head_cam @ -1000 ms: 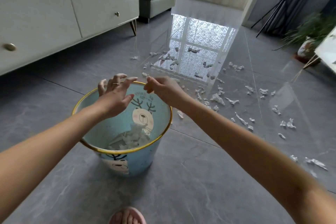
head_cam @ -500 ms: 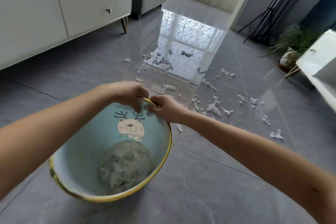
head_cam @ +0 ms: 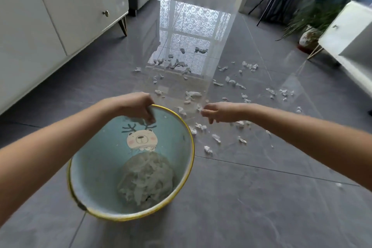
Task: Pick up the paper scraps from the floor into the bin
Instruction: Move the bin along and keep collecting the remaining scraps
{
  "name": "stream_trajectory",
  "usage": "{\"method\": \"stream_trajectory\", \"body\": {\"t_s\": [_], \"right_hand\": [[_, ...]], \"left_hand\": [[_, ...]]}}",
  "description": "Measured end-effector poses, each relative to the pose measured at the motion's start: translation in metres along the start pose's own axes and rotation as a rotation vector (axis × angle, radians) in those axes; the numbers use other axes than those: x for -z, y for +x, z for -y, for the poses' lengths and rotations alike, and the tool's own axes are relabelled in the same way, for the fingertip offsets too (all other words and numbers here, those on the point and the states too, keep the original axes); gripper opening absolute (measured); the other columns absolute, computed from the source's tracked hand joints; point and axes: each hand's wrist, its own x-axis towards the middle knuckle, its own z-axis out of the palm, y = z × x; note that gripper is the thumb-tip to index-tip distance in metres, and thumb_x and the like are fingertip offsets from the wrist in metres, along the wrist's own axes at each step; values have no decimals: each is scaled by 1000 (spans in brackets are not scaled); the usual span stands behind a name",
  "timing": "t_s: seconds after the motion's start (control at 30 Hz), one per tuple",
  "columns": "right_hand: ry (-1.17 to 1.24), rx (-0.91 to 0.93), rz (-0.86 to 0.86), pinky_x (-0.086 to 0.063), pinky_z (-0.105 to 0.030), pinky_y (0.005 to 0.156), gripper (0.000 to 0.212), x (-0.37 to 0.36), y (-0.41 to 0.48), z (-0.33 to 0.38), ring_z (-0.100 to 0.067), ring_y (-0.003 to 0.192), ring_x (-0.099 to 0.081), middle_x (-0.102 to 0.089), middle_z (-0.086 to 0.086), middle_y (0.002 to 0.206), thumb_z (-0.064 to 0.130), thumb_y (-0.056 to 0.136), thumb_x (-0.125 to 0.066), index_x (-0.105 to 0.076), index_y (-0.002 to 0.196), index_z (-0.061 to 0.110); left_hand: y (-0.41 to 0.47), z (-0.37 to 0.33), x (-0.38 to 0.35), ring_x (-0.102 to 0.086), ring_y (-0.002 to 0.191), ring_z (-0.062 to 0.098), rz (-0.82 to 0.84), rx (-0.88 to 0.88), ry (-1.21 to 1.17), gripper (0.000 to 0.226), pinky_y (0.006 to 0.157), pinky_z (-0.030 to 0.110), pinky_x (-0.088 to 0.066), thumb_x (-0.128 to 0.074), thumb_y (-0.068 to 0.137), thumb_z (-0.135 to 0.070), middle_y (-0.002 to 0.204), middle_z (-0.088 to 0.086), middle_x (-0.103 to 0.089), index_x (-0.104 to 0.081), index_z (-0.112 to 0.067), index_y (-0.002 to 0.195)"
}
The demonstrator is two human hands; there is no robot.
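On grey floor [head_cam: 241, 207], L hand [head_cam: 134, 106] grips bin [head_cam: 96, 167] rim, R hand [head_cam: 219, 112] above scraps [head_cam: 216, 138], grasp unclear, cabinet [head_cam: 50, 16] left, plant [head_cam: 310, 16] right

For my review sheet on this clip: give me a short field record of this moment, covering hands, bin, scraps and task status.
left hand: grips the far rim of the bin, fingers curled over it
right hand: out above the floor, right of the bin; fingers curled, unclear whether they pinch anything
bin: blue, yellow rim, bear picture inside, tipped toward the camera
bin contents: heap of paper scraps at the bottom
loose scraps: many, scattered beyond and right of the bin
task status: unfinished
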Motion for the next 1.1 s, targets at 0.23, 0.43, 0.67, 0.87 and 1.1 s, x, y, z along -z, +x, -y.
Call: {"method": "stream_trajectory", "body": {"t_s": [0.23,0.43,0.67,0.87,1.1], "right_hand": [[-171,-239,175,-37,-29,87,44,-57,-6,-44,-28,116,-50,-51,-12,131,39,98,-36,-40,133,11],[36,-466,106,-18,-44,115,73,-128,12,-120,-37,142,-13,-6,-20,154,48,94,-42,-1,149,23],[372,-684,-310,0,-47,115,89,-163,53,-210,-33,144,10,16,-16,155,65,86,-39,14,147,28],[304,-598,-495,6,-36,116,93,-158,99,-238,-29,145,5,11,-16,156,64,86,-39,13,147,18],[187,-446,-477,7,-36,117,82,-140,151,-245,-25,146,5,7,-10,158,59,91,-31,6,149,14]], "left_hand": [[48,-18,-9,-51,47,7,48,-93,36,15,44,15,-37,-81,66,-23,51,-7,-54,-66,-24,63],[58,-15,-18,-64,64,21,-28,-54,88,15,58,25,-49,-80,64,-25,60,1,-63,-71,-15,70],[54,-43,-15,-63,53,14,41,196,33,39,47,19,-43,-80,61,-52,60,2,-69,-70,-14,62],[49,-61,-20,-55,47,14,-69,417,4,43,44,21,-39,-80,59,-53,56,2,-64,-69,-12,62],[44,-54,-28,-56,44,10,-100,455,-10,45,45,22,-41,-79,56,-58,52,-3,-62,-70,-15,63]]}}
